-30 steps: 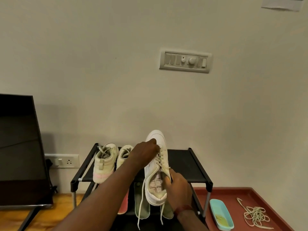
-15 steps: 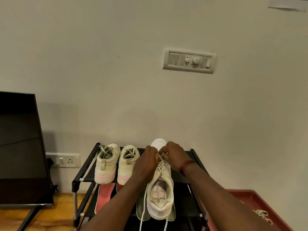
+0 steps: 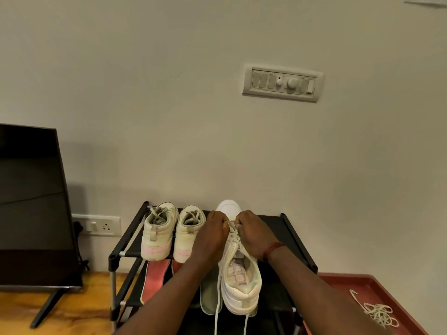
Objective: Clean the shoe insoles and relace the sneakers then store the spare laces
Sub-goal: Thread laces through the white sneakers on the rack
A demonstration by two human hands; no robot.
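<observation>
Judging by loose ends, I'm mid-relacing: left hand [image 3: 212, 235] and right hand [image 3: 252, 232] both pinch the lace [image 3: 233, 236] on the sneaker [image 3: 242, 294]; spare laces [image 3: 380, 316] sit unstored on the tray [image 3: 344, 276].

On the rack's [image 3: 285, 234] top shelf, your open lane lay right of the white sneaker [image 3: 239, 281], where bare black fabric ran to the end rail. A pair of cream sneakers [image 3: 158, 232] stood just beside your left hand [image 3: 212, 235], closing that side. The wall [image 3: 217, 141] rose directly behind. Insoles [image 3: 154, 279] crowded the lower shelf. A television [image 3: 31, 201] blocked the far left. The red tray [image 3: 377, 286] showed bare surface around the spare laces [image 3: 379, 315].
</observation>
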